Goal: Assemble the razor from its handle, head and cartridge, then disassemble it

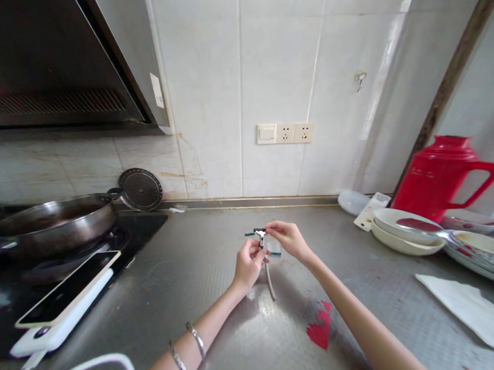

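Above the grey metal counter (201,256), my left hand (249,264) pinches the lower stem of a small black and white T-shaped part (261,236). My right hand (285,238) has its fingertips closed on the right end of that part's dark crossbar. A short green and black tip sticks out at the crossbar's left end. Behind my left fingers, a small clear piece with a dark strip (274,254) is partly hidden. A thin grey tube (269,282) lies on the counter just below my hands.
At left, a pan (55,221) sits on the black stove, with a phone (70,288) on a white power bank (63,333) with a cable. At right are stacked bowls (403,239), a red thermos (441,177) and a white paper (471,310). A red patch (320,331) marks the front.
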`<state>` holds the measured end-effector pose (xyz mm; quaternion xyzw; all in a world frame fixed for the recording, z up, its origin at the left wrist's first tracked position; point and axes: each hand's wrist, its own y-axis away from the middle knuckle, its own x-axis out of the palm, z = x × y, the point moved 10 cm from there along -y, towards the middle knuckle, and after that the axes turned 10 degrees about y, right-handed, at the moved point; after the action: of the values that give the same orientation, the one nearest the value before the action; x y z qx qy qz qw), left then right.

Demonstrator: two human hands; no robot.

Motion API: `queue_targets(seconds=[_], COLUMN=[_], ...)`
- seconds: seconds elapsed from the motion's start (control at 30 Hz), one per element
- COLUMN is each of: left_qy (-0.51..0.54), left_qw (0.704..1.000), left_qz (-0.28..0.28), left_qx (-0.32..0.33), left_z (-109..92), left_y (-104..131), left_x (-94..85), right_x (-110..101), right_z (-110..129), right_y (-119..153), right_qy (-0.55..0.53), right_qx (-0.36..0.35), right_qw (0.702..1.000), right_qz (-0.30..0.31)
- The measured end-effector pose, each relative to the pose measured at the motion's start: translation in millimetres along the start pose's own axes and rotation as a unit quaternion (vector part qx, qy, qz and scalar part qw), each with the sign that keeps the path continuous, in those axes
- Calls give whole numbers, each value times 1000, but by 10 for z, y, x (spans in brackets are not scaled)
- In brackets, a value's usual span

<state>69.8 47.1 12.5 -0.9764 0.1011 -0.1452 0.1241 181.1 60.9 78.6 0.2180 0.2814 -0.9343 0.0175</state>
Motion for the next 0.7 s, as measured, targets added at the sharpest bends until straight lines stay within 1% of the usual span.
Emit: queue_targets(seconds=[0.2,0.37,0.47,0.57,0.7], left_qy=[13,12,20,33,57], left_qw=[1000,1000,1000,999,998], left_qz=[7,4,7,6,-21], left_qx=[2,-3,-13,-15,-3], left_z=[12,47,48,6,-84], left_y=[-5,-20,-39,-76,-141], left_x=[17,-4,-14,-32,-112], right_x=[-21,-28,-12,-4,-33], right_z=[73,56,31,-4,-159], right_y=[8,8,10,12,16], right_qy=[26,28,10,-10,-38], right_qx=[-12,-5,10,32,92], right_qw=[1000,1000,1000,999,995], right_qz=[3,3,4,2,-10])
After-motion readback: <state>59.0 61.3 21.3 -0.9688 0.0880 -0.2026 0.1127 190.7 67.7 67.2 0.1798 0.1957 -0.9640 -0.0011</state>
